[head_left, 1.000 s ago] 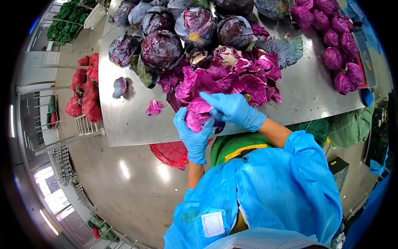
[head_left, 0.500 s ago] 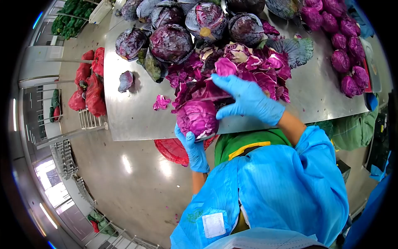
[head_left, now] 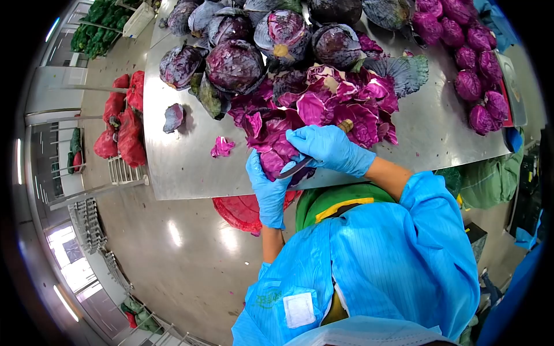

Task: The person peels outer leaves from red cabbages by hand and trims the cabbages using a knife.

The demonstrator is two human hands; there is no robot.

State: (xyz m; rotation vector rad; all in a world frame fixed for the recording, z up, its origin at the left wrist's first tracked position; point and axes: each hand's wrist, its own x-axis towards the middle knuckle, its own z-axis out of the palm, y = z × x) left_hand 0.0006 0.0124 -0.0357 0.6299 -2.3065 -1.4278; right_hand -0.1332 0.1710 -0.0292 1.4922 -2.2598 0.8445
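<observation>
Cupping a purple cabbage [head_left: 273, 161] in the rounded grip of the left hand [head_left: 269, 189], just on the near side of the leaf pile [head_left: 323, 102], over the metal tabletop [head_left: 199, 158]; clasping a dark-bladed knife [head_left: 296, 167] in the closed grip of the right hand [head_left: 329, 150], against the cabbage. Left of the leaf pile, off the tabletop, bulging red mesh sacks [head_left: 130, 138], filled with something too veiled to tell. Nearer than the leaf pile, below the tabletop, a red mesh bag [head_left: 235, 212], partly hidden. Right of the leaf pile, trimmed heads [head_left: 468, 86] and, nearer, a green sack [head_left: 493, 183], impossible to see into.
</observation>
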